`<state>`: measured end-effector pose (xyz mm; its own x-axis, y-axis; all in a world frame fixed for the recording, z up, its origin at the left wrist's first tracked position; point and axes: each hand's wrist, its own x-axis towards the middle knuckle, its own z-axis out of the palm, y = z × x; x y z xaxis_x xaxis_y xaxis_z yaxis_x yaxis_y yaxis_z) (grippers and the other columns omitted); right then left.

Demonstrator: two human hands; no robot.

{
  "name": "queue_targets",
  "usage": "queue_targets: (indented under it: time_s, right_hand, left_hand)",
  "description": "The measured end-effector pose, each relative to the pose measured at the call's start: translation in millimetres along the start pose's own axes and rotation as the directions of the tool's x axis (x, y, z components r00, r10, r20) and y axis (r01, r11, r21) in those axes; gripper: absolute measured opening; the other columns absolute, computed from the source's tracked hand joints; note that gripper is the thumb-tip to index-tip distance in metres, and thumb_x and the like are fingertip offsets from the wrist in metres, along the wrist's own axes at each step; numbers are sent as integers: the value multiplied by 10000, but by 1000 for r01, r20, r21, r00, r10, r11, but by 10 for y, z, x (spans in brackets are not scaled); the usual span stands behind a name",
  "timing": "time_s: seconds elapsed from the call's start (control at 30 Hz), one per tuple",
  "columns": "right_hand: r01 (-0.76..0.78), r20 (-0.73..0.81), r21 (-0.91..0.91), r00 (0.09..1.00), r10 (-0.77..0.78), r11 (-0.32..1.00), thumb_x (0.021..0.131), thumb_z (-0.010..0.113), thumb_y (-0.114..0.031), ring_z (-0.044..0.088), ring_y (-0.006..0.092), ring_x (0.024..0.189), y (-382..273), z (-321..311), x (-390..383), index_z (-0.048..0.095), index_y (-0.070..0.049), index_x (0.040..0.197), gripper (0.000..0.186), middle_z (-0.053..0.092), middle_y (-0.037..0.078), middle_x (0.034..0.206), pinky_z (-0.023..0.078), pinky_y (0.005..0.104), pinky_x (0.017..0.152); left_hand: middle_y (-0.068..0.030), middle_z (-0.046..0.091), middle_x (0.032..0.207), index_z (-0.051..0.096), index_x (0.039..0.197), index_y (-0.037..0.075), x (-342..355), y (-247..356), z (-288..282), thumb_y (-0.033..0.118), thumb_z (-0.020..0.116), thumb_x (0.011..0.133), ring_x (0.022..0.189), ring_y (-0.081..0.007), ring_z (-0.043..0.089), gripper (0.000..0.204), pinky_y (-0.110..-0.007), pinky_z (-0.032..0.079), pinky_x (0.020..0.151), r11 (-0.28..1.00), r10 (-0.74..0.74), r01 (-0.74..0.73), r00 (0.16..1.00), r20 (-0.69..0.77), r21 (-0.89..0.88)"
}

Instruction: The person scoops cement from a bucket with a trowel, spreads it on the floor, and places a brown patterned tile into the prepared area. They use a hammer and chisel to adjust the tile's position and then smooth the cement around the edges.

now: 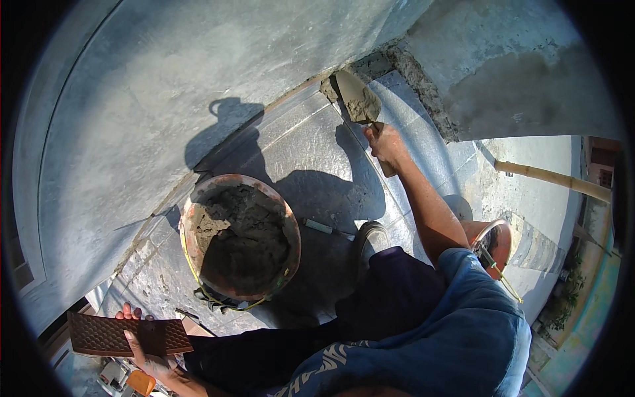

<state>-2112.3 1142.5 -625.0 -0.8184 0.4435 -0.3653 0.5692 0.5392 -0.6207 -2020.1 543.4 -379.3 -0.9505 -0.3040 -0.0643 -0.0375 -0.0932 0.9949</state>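
At the lower left, my left hand (149, 354) is closed on a brown plastering float (102, 335) with a honeycomb-like surface, its thumb lying across the front. My right hand (387, 149) reaches toward the far corner, wrapped round the handle of a trowel (350, 85). Grey mortar (364, 109) lies on the trowel's blade, which is over the floor edge by the wall. Between my arms stands a round bucket (187, 241) holding wet mortar (258, 248). A lump of mortar (327, 89) sits beside the blade.
A grey plastered wall (145, 86) runs along the left, meeting another wall (522, 92) at the corner. Grey tiles (311, 145) cover the floor. A small light-handled tool (319, 226) lies by my shoe (374, 238). To the right are a reddish bucket (501, 241) and a bamboo pole (555, 178).
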Motion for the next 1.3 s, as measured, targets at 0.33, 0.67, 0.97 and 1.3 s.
queue_targets:
  time_s: [0.33, 0.67, 0.97, 1.3]
  right_hand:
    - [-72, 199, 107, 979, 50, 992, 1025, 558, -323, 585, 149, 541, -132, -170, 68, 648, 46, 999, 381, 613, 72, 693, 484, 346, 522]
    - [-52, 227, 101, 973, 28, 994, 971, 592, -377, 592, 158, 539, 201, -326, 432, 683, 5, 877, 404, 618, 63, 641, 481, 366, 586]
    - [-27, 135, 66, 991, 18, 997, 986, 551, -344, 591, 179, 565, 443, -732, 516, 656, 27, 863, 404, 601, 76, 644, 473, 377, 565]
    - [39, 233, 5, 972, -39, 999, 985, 576, -349, 577, 150, 557, 653, -882, 762, 653, 7, 996, 365, 622, 60, 736, 478, 343, 515]
  left_hand:
    - [-142, 495, 1437, 419, 1422, 30, 29, -32, -48, 274, 590, 1013, 1223, -228, 494, 506, -371, 441, 996, 1000, 15, -15, 1000, 17, 7]
    - [-152, 492, 1408, 403, 1407, 11, 4, -35, -13, 258, 604, 1008, 1191, -219, 482, 511, -369, 455, 982, 1000, 8, -8, 1000, -11, -13]
    - [-139, 486, 1417, 416, 1401, 11, -6, 17, 54, 290, 582, 1016, 1190, -224, 474, 504, -370, 438, 982, 999, 16, -14, 998, -67, 43]
    - [-107, 479, 1444, 416, 1416, 28, 100, -94, 27, 302, 560, 1026, 1208, -211, 462, 498, -354, 413, 984, 999, -38, 38, 999, -15, 14]
